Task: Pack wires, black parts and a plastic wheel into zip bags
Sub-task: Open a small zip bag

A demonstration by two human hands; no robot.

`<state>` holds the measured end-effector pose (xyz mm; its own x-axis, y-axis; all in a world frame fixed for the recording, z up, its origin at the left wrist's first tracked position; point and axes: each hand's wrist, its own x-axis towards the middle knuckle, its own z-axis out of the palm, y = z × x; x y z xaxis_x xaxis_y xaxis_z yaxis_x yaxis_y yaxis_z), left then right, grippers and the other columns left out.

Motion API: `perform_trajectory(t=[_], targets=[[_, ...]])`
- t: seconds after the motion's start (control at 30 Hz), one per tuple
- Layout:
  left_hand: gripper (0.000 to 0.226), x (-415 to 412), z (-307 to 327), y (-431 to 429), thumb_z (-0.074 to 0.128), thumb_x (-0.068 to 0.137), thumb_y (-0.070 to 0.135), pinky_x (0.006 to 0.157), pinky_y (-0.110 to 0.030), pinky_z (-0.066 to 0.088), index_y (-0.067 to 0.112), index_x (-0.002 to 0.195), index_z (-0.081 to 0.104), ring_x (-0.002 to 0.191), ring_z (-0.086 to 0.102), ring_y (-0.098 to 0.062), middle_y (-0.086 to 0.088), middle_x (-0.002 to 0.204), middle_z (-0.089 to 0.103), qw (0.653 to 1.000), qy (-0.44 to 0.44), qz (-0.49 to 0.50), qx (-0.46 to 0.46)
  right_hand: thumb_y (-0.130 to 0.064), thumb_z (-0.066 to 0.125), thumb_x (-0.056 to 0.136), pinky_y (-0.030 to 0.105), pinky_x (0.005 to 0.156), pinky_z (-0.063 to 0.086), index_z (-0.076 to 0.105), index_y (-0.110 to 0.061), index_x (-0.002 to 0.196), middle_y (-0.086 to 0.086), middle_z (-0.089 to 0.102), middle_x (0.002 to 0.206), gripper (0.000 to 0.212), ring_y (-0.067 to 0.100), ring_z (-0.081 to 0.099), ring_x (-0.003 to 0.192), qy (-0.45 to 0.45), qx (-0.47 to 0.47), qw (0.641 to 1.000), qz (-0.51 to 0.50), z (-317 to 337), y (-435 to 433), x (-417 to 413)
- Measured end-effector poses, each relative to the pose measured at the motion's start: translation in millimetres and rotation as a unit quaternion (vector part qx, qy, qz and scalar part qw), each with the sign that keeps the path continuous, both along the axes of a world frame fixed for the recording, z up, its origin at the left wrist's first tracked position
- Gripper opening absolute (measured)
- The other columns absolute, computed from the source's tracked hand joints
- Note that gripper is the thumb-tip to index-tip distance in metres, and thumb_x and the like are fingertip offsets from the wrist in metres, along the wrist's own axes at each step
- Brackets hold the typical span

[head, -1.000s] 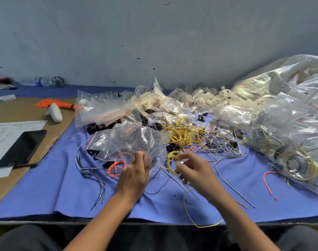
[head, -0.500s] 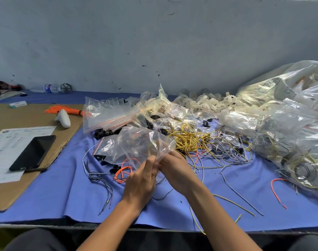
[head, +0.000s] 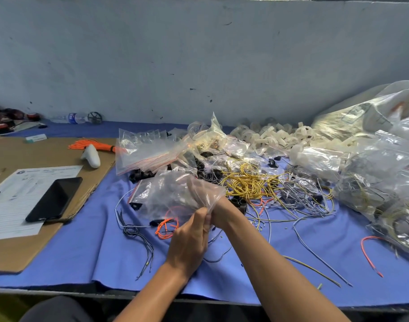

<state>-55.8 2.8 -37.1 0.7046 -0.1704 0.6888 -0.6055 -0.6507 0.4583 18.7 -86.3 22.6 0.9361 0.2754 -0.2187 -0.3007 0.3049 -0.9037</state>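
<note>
My left hand [head: 189,242] pinches the mouth of a clear zip bag [head: 166,194] held just above the blue cloth [head: 82,252]. My right hand [head: 216,204] is pushed into the bag to the wrist, and its fingers only show dimly through the plastic. An orange wire coil [head: 167,226] lies under the bag. A tangle of yellow wires [head: 247,182] and grey wires [head: 298,196] spreads to the right. Black parts [head: 140,176] sit behind the bag, with more black parts [head: 239,202] by my right wrist. White plastic wheels [head: 275,135] are heaped at the back.
Empty zip bags [head: 147,149] are stacked behind. Filled bags [head: 373,182] crowd the right side. On the cardboard [head: 12,247] at the left lie a phone [head: 54,198], a paper form [head: 17,201] and a white controller [head: 91,155]. Dark wires [head: 138,233] lie left of my hands.
My right hand carried the coiled yellow wire to the bag and pushed into it. My left hand kept hold of the bag's mouth.
</note>
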Motion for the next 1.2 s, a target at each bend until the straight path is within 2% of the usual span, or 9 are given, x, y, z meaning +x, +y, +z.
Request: perform_trajectory(t=[0.07, 0.17, 0.23, 0.4, 0.57, 0.73, 0.93, 1.07, 1.2], targets=[[0.021, 0.3, -2.1, -0.2, 0.029, 0.104, 0.043, 0.047, -0.039, 0.042, 0.026, 0.113, 0.036, 0.070, 0.063, -0.042, -0.012, 0.082, 0.069, 1.000, 0.007, -0.005, -0.015, -0.012, 0.059, 0.095, 0.024, 0.052, 0.053, 0.062, -0.007, 0.078, 0.005, 0.063, 0.069, 0.019, 0.014, 0.064, 0.056, 0.037, 0.052, 0.998, -0.020, 7.4, 1.8, 5.2], [0.017, -0.5, -3.3, -1.0, 0.033, 0.103, 0.041, 0.048, -0.043, 0.043, 0.027, 0.112, 0.031, 0.070, 0.063, -0.045, -0.017, 0.080, 0.068, 0.999, 0.020, -0.010, -0.035, -0.014, 0.059, 0.095, 0.030, 0.091, 0.053, 0.064, -0.005, 0.086, 0.009, 0.061, 0.090, 0.013, 0.018, 0.063, 0.081, 0.074, 0.181, 0.979, 0.064, 13.5, -0.4, 10.4], [0.016, -0.6, -4.3, -1.4, 0.036, 0.101, 0.035, 0.049, -0.041, 0.041, 0.026, 0.114, 0.032, 0.072, 0.064, -0.045, -0.018, 0.082, 0.069, 0.999, 0.022, -0.006, -0.036, -0.018, 0.060, 0.094, 0.033, 0.103, 0.043, 0.065, -0.004, 0.101, 0.007, 0.059, 0.093, 0.016, 0.023, 0.057, 0.093, 0.070, 0.115, 0.987, 0.087, 10.6, -1.9, 10.9], [0.026, 5.4, -11.8, 0.4, 0.045, 0.103, 0.023, 0.058, -0.035, 0.029, 0.011, 0.127, 0.046, 0.085, 0.062, -0.049, -0.019, 0.096, 0.071, 0.998, 0.038, 0.028, -0.029, 0.013, 0.045, 0.094, 0.024, 0.060, 0.047, 0.058, -0.002, 0.125, -0.001, 0.061, 0.076, 0.037, 0.016, 0.057, 0.072, -0.017, -0.055, 0.989, 0.139, 4.9, -13.3, 1.3], [0.018, 7.2, -15.0, 2.8, 0.035, 0.104, 0.037, 0.057, -0.035, 0.031, 0.032, 0.121, 0.030, 0.084, 0.062, -0.048, -0.017, 0.098, 0.069, 0.995, 0.056, 0.029, -0.075, 0.012, 0.053, 0.077, 0.034, 0.081, 0.046, 0.057, 0.022, 0.101, 0.006, 0.066, 0.091, 0.027, 0.024, 0.061, 0.094, -0.114, -0.116, 0.978, 0.129, -3.4, -40.0, -29.5], [0.017, 9.1, -12.0, 0.0, 0.036, 0.103, 0.034, 0.050, -0.032, 0.025, 0.023, 0.117, 0.036, 0.067, 0.059, -0.048, -0.015, 0.079, 0.068, 0.998, 0.032, 0.038, -0.023, -0.003, 0.050, 0.097, 0.031, 0.075, 0.054, 0.070, -0.006, 0.109, 0.009, 0.070, 0.093, 0.023, 0.022, 0.063, 0.082, -0.136, -0.139, 0.981, 0.008, -4.3, -109.3, -54.2], [0.013, 11.9, -14.1, -0.3, 0.042, 0.103, 0.026, 0.047, -0.029, 0.021, 0.020, 0.112, 0.035, 0.054, 0.056, -0.043, -0.012, 0.069, 0.064, 0.998, 0.037, 0.042, 0.002, -0.009, 0.062, 0.089, 0.028, 0.070, 0.041, 0.073, -0.016, 0.100, 0.003, 0.070, 0.087, 0.017, 0.018, 0.060, 0.079, -0.199, -0.486, 0.813, -0.250, -16.6, -187.8, -29.1], [0.013, 12.2, -14.9, -0.4, 0.043, 0.103, 0.025, 0.046, -0.028, 0.021, 0.019, 0.110, 0.034, 0.051, 0.056, -0.042, -0.011, 0.066, 0.062, 0.998, 0.039, 0.038, 0.008, -0.011, 0.060, 0.085, 0.036, 0.087, 0.042, 0.069, -0.012, 0.110, 0.016, 0.065, 0.113, 0.026, 0.035, 0.058, 0.105, -0.184, -0.664, 0.679, -0.252, -31.5, -232.5, -8.5], [0.014, 11.0, -12.9, -1.8, 0.044, 0.102, 0.027, 0.046, -0.030, 0.022, 0.018, 0.109, 0.035, 0.051, 0.055, -0.043, -0.012, 0.065, 0.061, 0.998, 0.038, 0.041, 0.016, -0.020, 0.057, 0.089, 0.040, 0.097, 0.041, 0.058, -0.013, 0.126, 0.018, 0.058, 0.128, 0.037, 0.039, 0.053, 0.115, -0.140, -0.739, 0.627, -0.204, -44.0, -252.3, 5.8]])
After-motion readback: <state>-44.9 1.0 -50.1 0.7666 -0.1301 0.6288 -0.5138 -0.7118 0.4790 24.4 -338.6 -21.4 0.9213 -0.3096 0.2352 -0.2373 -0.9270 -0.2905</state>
